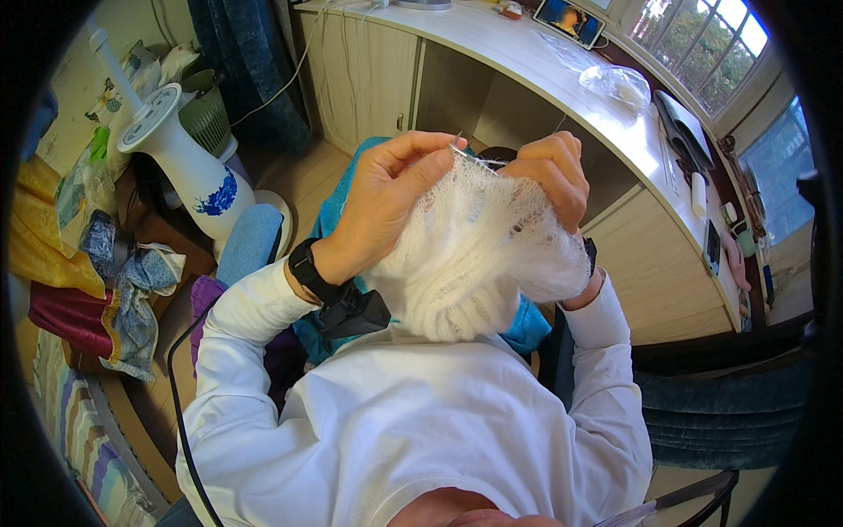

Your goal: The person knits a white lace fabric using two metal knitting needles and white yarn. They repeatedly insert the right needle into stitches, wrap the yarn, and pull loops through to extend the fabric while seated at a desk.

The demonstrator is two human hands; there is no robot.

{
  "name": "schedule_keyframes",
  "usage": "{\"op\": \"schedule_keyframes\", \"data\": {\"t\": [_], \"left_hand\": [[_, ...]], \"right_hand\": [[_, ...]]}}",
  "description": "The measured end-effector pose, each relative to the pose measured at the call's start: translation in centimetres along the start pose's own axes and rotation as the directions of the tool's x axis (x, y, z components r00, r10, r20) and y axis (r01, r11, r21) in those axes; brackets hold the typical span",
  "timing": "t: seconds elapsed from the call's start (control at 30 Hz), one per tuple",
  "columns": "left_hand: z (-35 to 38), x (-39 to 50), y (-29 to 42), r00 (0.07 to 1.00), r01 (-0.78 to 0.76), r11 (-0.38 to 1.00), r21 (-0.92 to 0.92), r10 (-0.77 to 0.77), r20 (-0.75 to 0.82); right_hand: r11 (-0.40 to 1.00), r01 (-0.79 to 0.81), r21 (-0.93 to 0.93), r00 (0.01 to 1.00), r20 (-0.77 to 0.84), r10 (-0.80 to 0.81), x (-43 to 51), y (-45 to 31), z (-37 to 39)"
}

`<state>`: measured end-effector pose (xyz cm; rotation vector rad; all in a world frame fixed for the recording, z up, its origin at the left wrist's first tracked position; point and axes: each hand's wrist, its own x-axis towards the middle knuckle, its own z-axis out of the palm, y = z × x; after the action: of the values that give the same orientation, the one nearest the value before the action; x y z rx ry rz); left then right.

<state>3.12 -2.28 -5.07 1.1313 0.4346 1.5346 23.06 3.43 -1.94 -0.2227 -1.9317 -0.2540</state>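
A fluffy white openwork knitted piece (461, 244) hangs between my hands, its lower folds bunched above my lap. Metal knitting needles (475, 161) carry its top edge. My left hand (395, 184) pinches the needle end and the edge of the knitting between thumb and fingers, with a dark needle tip showing above the thumb. On the other side my right hand (553, 174) is curled around the needle and the fabric's edge. A strand of white yarn (495, 162) runs close to the right fingers. The fabric hides part of the right hand and wrist.
A curved pale desk (527, 49) with open shelving stands ahead, bearing a tablet (570, 22), a clear plastic bag (616, 85) and a phone (712, 246). At left are a white-and-blue pedestal appliance (191, 171), a green basket (204, 112) and piled fabrics (72, 290). A black cable (174, 382) crosses beside my left arm.
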Motion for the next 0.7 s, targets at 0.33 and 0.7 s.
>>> {"op": "schedule_keyframes", "data": {"t": [0.33, 0.7], "left_hand": [[0.5, -0.3, 0.9, 0.996, 0.033, 0.997, -0.064, -0.028, 0.083], [0.8, -0.7, 1.2, 0.954, 0.187, 0.967, 0.170, -0.221, 0.205]], "right_hand": [[0.985, -0.105, 0.137, 0.992, -0.056, 0.113, -0.2, -0.3, -0.5], [0.917, -0.186, 0.353, 0.942, 0.330, 0.064, 1.3, 0.4, -0.2]]}}
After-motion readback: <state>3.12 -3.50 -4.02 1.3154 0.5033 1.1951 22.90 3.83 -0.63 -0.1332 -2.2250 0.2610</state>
